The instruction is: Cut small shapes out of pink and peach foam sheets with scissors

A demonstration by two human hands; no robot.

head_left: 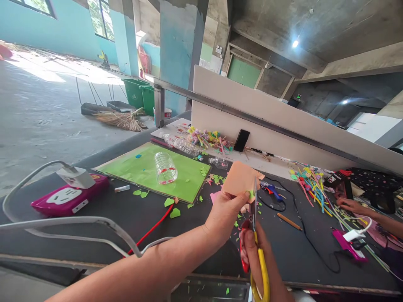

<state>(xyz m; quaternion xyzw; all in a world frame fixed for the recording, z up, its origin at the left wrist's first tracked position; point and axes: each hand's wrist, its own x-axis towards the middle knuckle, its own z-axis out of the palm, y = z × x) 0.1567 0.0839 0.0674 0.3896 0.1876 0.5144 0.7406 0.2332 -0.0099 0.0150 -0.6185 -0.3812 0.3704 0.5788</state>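
Note:
Between the thumb and fingers of my left hand [225, 212] is a sheet of orange paper [239, 179], held up over the table. A small bit of green paper [251, 195] shows by the thumb tip. My right hand [256, 247] grips a pair of scissors [260, 268] with yellow and red handles. Their blades point upward and lie at the right edge of the orange paper. Beneath both hands, scraps of green and pink paper are strewn on the dark tabletop.
A cut clear plastic bottle [166, 168] stands on a green sheet [135, 170]. Left of it lies a magenta power strip [69, 197] with white cables. A blue glue gun [274, 192], a brown stick [289, 221] and a phone [242, 140] are beyond. Another person's hand [352, 206] is at right.

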